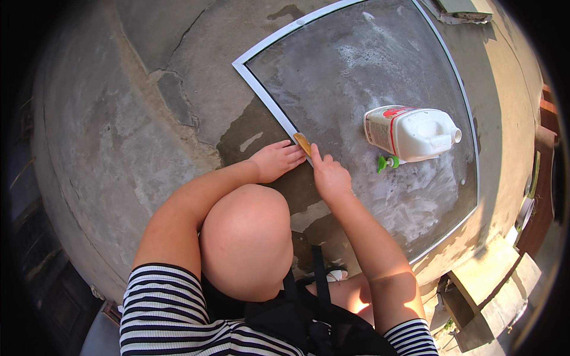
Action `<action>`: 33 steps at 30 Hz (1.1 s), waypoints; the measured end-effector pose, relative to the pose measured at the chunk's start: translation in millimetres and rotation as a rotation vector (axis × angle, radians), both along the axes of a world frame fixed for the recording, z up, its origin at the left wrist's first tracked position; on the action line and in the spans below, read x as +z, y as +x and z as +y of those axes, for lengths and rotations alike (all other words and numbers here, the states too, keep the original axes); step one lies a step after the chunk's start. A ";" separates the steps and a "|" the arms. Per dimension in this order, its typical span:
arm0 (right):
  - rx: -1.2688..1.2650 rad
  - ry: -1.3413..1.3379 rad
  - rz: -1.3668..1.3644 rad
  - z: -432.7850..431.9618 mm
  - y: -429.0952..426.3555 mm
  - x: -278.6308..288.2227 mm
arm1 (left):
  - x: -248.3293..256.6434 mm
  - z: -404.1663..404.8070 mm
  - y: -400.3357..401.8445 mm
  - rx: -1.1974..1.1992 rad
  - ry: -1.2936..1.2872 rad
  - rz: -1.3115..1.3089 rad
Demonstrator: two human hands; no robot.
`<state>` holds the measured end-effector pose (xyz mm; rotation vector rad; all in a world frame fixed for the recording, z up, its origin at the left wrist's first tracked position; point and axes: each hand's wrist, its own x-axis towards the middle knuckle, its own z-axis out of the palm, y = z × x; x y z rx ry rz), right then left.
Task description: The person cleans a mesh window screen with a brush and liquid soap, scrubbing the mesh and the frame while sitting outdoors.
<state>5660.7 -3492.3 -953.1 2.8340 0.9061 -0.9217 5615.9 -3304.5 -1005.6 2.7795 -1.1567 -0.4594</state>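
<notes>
A framed screen with a white frame lies flat on the concrete, its mesh wet and soapy. My right hand grips a wooden-looking brush or scraper, whose visible end rests on the near-left frame edge; its working side is hidden. My left hand lies with fingers extended against that frame edge beside the tool, holding nothing that I can see. On the screen, right of my hands, a white plastic jug with a handle lies on its side, its mouth uncapped. A green pump top is just below it.
Cracked concrete extends to the left, with a dark wet patch beside the frame. A slab-like object is at the upper right. Concrete blocks stand at the lower right. My bent knee is close below my left hand.
</notes>
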 end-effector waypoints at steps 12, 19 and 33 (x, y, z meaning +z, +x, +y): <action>-0.084 -0.020 0.126 57.3 30.9 5.5 | -4.7 1.4 4.7 -0.011 -0.100 0.124; -0.102 0.017 0.166 97.3 51.1 7.3 | 4.2 -2.1 8.0 0.219 -0.267 0.389; -0.059 -0.083 0.157 126.7 61.0 8.5 | -1.8 -7.4 7.5 0.247 -0.257 0.311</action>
